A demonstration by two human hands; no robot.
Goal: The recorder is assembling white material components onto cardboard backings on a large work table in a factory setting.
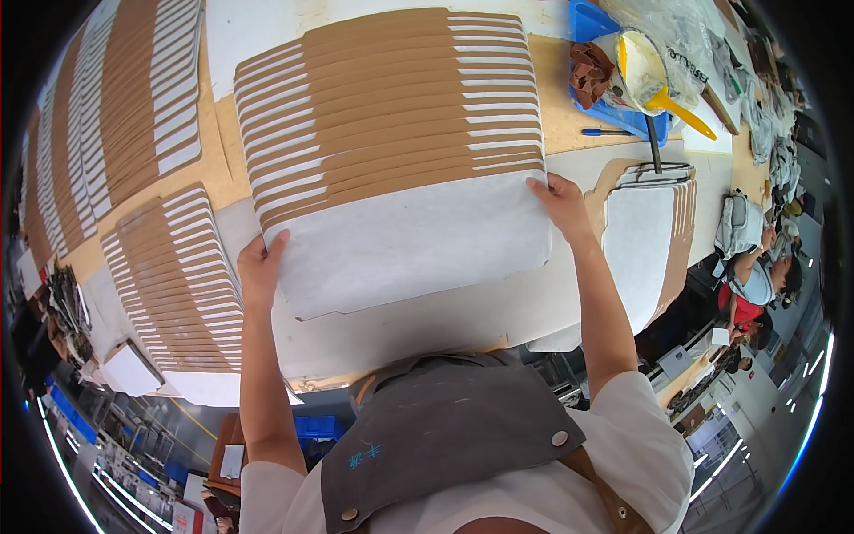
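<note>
A large fanned stack of flat brown sheets with white strips (382,125) lies in front of me, each sheet overlapping the one behind. Its nearest sheet (418,240) shows a broad white face. At the left edge of that sheet, my left hand (261,262) is closed, thumb on top and fingers along the side. My right hand (562,206) grips the opposite edge a little higher up, its thumb pressed on the white face. The fingertips beneath the edges are hidden.
Similar fanned stacks (173,285) cover the table's left side. To the right are a pile of sheets (640,240) with a black-handled tool on it, a blue pen (605,133), and a blue tray (585,22) holding a pot (642,67) and yellow brush (685,111). People work farther right.
</note>
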